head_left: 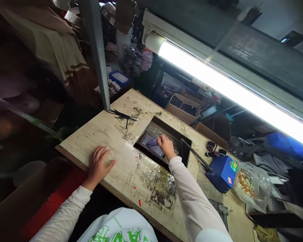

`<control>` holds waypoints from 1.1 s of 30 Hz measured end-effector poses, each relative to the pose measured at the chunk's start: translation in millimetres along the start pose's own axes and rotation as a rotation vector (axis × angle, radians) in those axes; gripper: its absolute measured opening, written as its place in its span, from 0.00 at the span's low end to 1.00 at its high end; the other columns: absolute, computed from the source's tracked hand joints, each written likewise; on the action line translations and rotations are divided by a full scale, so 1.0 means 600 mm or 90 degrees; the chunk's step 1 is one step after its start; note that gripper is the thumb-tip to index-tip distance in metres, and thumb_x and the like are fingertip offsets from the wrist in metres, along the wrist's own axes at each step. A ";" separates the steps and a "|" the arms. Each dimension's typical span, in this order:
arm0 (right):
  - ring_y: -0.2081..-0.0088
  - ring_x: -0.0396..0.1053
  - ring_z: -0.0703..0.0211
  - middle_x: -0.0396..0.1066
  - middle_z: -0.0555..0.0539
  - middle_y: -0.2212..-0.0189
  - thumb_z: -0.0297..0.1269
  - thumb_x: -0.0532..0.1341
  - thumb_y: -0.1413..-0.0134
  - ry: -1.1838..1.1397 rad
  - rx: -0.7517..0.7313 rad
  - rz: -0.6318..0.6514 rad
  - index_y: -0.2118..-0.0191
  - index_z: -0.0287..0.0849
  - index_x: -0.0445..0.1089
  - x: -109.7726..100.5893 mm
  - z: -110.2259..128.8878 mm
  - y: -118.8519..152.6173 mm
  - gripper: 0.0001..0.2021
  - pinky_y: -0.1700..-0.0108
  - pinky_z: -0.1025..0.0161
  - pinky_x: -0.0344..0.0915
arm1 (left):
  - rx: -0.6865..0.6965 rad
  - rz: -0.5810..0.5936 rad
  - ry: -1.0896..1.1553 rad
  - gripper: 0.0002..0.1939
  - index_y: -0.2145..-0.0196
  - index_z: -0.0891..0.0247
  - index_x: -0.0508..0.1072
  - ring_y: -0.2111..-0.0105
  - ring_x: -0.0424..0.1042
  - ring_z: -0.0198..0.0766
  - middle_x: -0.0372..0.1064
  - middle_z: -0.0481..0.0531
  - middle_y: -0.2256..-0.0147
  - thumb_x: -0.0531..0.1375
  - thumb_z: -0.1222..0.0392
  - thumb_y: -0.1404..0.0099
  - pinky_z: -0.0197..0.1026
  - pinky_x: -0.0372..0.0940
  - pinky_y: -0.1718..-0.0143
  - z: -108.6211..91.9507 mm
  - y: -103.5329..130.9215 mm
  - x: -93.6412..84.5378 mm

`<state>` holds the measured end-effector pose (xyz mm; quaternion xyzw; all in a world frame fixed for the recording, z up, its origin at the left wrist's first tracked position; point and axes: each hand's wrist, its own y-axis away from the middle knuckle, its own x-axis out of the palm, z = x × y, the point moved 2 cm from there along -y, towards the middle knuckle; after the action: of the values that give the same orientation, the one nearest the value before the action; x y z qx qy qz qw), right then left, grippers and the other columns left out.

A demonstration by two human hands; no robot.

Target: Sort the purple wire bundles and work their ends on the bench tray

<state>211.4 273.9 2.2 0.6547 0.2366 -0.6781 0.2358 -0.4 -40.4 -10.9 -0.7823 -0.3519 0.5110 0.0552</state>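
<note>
The left hand was laid flat and released on the worn surface near its front edge, fingers spread, nothing grasped. The right hand was reached into the rectangular cutout at the middle of the surface, its fingers closed on a bundle of purple strips held over a dark tray inside. A blue box stood toward the right edge, beside a clear bag. Black strips lay near the far edge.
</note>
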 end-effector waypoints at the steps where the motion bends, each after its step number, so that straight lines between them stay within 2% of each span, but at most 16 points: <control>1: 0.65 0.70 0.57 0.72 0.43 0.61 0.47 0.48 0.34 0.020 -0.002 0.015 0.56 0.41 0.65 0.003 0.004 -0.007 0.16 0.66 0.65 0.56 | -0.002 0.000 0.001 0.21 0.52 0.63 0.67 0.42 0.58 0.54 0.63 0.62 0.47 0.63 0.53 0.41 0.58 0.58 0.42 0.001 0.000 -0.001; 8: 0.63 0.71 0.55 0.71 0.41 0.59 0.47 0.46 0.33 0.095 -0.025 0.097 0.51 0.42 0.63 0.017 0.027 -0.045 0.17 0.63 0.64 0.59 | -0.010 0.011 0.002 0.20 0.52 0.64 0.67 0.42 0.58 0.55 0.63 0.62 0.48 0.62 0.54 0.40 0.57 0.60 0.43 0.000 0.000 -0.003; 12: 0.61 0.71 0.54 0.71 0.41 0.59 0.47 0.45 0.33 0.113 -0.037 0.103 0.52 0.42 0.63 0.022 0.034 -0.057 0.17 0.61 0.63 0.60 | -0.014 0.016 0.008 0.20 0.52 0.63 0.67 0.41 0.57 0.54 0.63 0.62 0.47 0.62 0.55 0.40 0.56 0.60 0.43 0.000 0.001 -0.003; 19: 0.64 0.72 0.54 0.71 0.41 0.59 0.47 0.46 0.33 0.130 -0.055 0.107 0.52 0.42 0.62 0.025 0.038 -0.071 0.17 0.65 0.64 0.59 | -0.019 0.018 0.014 0.20 0.52 0.62 0.67 0.41 0.58 0.54 0.63 0.61 0.48 0.63 0.55 0.41 0.57 0.60 0.43 0.004 0.002 -0.003; 33: 0.63 0.72 0.54 0.70 0.39 0.57 0.46 0.45 0.33 0.151 -0.065 0.137 0.50 0.41 0.62 0.024 0.049 -0.080 0.18 0.64 0.63 0.60 | -0.029 0.023 0.027 0.20 0.52 0.61 0.67 0.41 0.58 0.53 0.64 0.60 0.48 0.62 0.55 0.41 0.57 0.59 0.42 0.006 0.003 -0.001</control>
<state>158.0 292.6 -10.7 0.7388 0.2250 -0.5543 0.3105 -2.6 -43.0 -13.1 -0.8002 -0.3480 0.4872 0.0356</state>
